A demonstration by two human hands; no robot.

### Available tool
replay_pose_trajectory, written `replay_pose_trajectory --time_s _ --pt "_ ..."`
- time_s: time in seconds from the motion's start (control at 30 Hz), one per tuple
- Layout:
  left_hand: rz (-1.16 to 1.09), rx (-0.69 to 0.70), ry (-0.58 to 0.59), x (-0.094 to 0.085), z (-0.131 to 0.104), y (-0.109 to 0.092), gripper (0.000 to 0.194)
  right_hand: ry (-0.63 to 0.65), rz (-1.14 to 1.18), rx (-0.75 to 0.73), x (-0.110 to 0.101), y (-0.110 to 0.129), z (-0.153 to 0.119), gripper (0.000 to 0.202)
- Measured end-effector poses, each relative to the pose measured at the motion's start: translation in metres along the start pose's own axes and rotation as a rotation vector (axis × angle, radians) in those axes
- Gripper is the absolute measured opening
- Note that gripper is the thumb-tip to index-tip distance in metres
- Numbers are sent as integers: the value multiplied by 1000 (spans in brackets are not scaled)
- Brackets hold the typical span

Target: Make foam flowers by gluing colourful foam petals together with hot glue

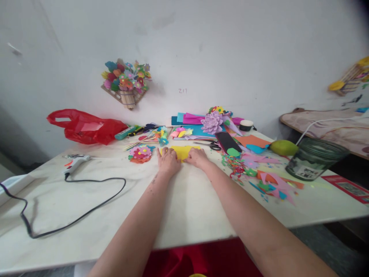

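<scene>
A yellow sheet (181, 152) lies on the white table (184, 207), straight ahead of me. My left hand (168, 161) rests on its left side, fingers spread and lying on the sheet. On its right edge is my right hand (197, 157), its fingers bent together at the sheet; whether they pinch it is too small to tell. Scissors (215, 145) lie just beyond my right hand. To the left of my left hand are pink and orange flower cutouts (141, 152).
A glue gun (76, 163) with a looping black cable lies left. A red plastic bag (86, 127) is at the back left. Colourful paper scraps (276, 182), a dark phone (227, 142), a green fruit (283, 147) and a glass jar (315, 159) occupy the right side.
</scene>
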State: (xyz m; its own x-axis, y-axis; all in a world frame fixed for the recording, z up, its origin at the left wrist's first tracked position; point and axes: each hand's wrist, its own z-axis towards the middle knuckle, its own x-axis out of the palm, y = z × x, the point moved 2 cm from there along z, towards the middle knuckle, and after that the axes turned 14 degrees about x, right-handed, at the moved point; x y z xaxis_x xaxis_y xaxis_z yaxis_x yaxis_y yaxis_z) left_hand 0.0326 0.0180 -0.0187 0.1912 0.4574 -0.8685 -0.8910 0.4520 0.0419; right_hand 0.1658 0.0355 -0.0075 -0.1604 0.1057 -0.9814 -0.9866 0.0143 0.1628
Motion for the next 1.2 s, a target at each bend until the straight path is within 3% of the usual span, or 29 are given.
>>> replay_pose_trajectory --time_s 0.27,0.67,1.2 --pt "-3 48 -60 4 -1 -6 18 1 -22 -13 0 0 -1 31" --pt "-5 -19 -5 11 0 -3 22 46 131 -51 1 -13 4 21" --pt "-11 -66 15 11 -1 -2 22 70 69 -10 -2 -34 9 23"
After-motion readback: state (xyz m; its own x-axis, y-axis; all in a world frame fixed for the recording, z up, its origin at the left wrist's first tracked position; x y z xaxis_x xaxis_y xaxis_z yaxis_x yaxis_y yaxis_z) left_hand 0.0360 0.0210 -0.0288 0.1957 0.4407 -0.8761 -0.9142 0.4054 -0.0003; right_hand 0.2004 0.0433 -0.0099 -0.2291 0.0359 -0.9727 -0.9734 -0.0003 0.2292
